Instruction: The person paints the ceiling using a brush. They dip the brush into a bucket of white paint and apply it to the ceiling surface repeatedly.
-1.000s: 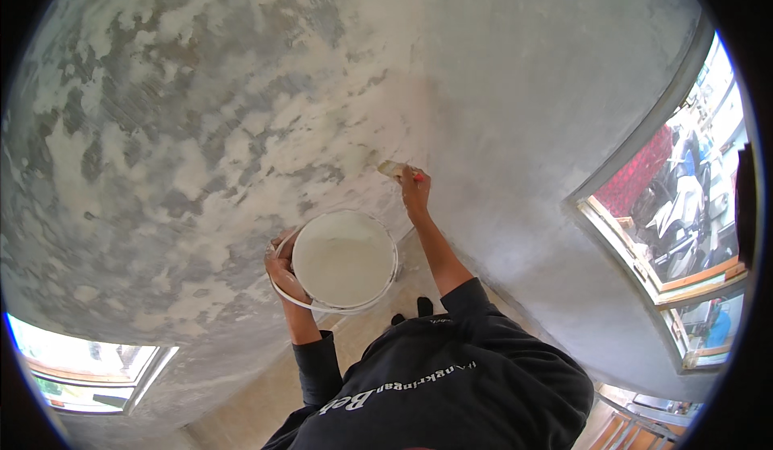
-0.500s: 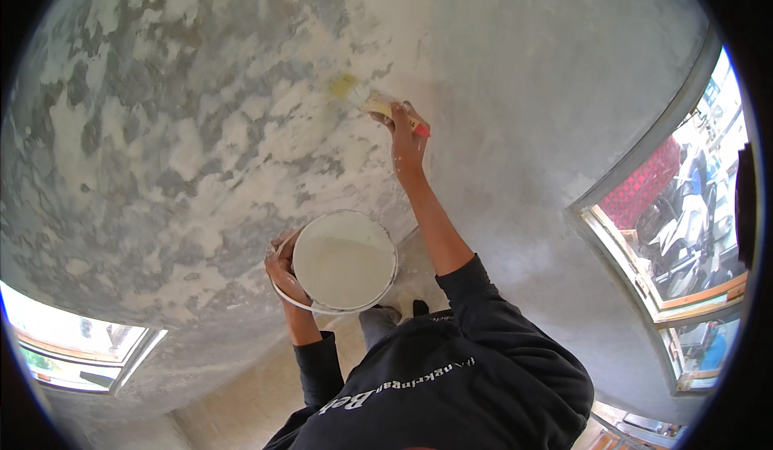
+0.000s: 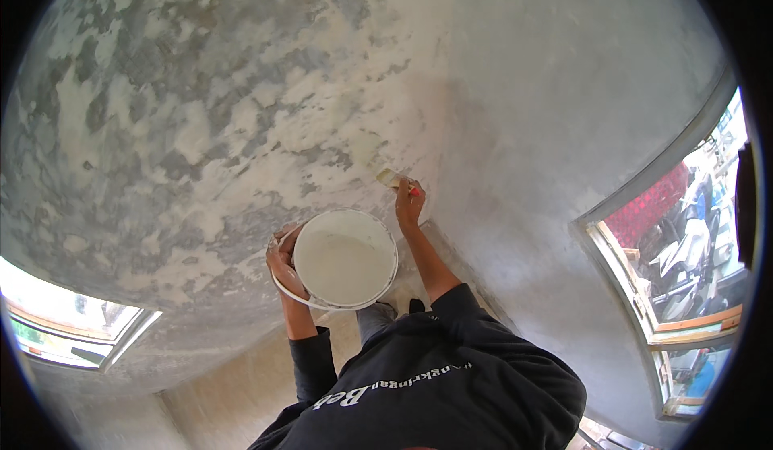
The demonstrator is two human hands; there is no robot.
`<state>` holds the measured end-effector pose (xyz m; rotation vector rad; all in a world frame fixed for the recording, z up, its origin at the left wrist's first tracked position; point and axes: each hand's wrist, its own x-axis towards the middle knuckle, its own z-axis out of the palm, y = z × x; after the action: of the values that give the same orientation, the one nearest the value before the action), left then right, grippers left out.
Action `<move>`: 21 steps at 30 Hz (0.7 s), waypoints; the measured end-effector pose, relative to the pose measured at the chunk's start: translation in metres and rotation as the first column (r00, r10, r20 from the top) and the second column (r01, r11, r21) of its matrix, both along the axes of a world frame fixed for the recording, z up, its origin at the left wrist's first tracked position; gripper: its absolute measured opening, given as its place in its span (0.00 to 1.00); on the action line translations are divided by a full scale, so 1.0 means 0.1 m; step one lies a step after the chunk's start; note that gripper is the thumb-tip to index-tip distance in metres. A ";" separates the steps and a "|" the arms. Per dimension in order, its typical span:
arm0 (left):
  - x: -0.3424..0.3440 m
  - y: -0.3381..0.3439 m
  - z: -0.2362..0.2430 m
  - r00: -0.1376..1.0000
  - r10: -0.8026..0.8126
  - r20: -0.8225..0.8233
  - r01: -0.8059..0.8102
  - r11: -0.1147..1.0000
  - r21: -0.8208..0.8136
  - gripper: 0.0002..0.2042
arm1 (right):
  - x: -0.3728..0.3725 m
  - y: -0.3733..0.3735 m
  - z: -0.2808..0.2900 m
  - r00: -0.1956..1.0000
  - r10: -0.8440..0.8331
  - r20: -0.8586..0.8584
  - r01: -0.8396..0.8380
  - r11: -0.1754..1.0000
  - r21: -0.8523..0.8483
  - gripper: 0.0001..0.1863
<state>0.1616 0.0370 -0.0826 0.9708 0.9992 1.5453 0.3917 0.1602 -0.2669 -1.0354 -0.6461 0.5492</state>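
Patchy grey-white wall (image 3: 201, 128). Left hand (image 3: 283, 262) grasps white bucket (image 3: 345, 223) at nine o'clock; right hand (image 3: 409, 198), gripping flat paintbrush (image 3: 388, 178), has dropped to the bucket's one o'clock, seemingly a coating downstroke.

Fisheye on head; faces down, torso (image 3: 439, 381) near, wall (image 3: 201, 128) ahead.

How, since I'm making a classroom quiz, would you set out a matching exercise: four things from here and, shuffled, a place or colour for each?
Things
1. Bucket
2. Brush
3. Person's top
4. Left wall

Places and colours
A. Mottled grey and white
B. In the right hand
C. Black with white lettering
D. Held by the left hand

Pairs: 1-D, 2-B, 3-C, 4-A
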 end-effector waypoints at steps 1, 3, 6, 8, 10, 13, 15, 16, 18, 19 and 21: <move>0.03 0.01 0.02 1.000 -0.003 -0.007 0.003 1.000 0.007 0.27 | 0.04 0.02 -0.05 0.998 -0.031 0.059 0.033 0.999 -0.041 0.14; -0.02 -0.01 0.01 1.000 0.015 -0.015 -0.014 1.000 0.002 0.27 | -0.06 0.05 0.24 0.998 0.047 0.041 -0.047 0.999 -0.004 0.15; -0.05 -0.05 0.00 0.999 0.032 -0.010 -0.032 0.999 -0.012 0.27 | -0.20 0.10 0.96 0.984 0.164 -0.072 -0.157 0.982 0.103 0.17; -0.04 -0.06 0.01 0.999 0.044 -0.016 -0.044 0.999 -0.017 0.27 | -0.18 0.11 1.34 0.959 0.245 -0.142 -0.216 0.957 0.194 0.16; -0.14 -0.05 -0.07 0.999 0.036 -0.003 -0.036 0.999 0.002 0.27 | -0.19 0.10 1.63 0.924 0.340 -0.176 -0.284 0.917 0.282 0.14; -0.19 -0.08 -0.09 0.999 0.047 -0.001 -0.047 0.999 0.005 0.27 | -0.25 -0.05 2.02 0.904 0.367 -0.219 -0.249 0.869 0.428 0.15; -0.17 -0.08 -0.05 0.999 0.049 -0.002 -0.049 0.999 -0.005 0.27 | -0.21 -0.04 1.89 0.923 0.338 -0.183 -0.258 0.897 0.358 0.15; -0.16 -0.09 -0.04 0.998 0.055 0.002 -0.055 0.998 -0.016 0.27 | -0.22 -0.02 1.78 0.930 0.327 -0.166 -0.262 0.910 0.322 0.15; -0.16 -0.09 -0.03 0.998 0.057 0.012 -0.057 0.998 -0.027 0.27 | -0.26 0.03 1.37 0.954 0.272 -0.125 -0.243 0.948 0.207 0.15; -0.16 -0.08 -0.04 0.998 0.053 0.020 -0.052 0.998 -0.030 0.27 | -0.28 0.06 1.15 0.965 0.243 -0.100 -0.227 0.963 0.148 0.14; -0.18 -0.07 -0.07 0.999 0.043 0.020 -0.043 0.999 -0.020 0.27 | -0.30 0.07 0.80 0.981 0.183 -0.064 -0.164 0.961 0.224 0.14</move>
<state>0.1439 0.0305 -0.0895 0.9231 1.0248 1.5750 0.3614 0.1672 -0.1871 -0.7495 -0.7102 0.6560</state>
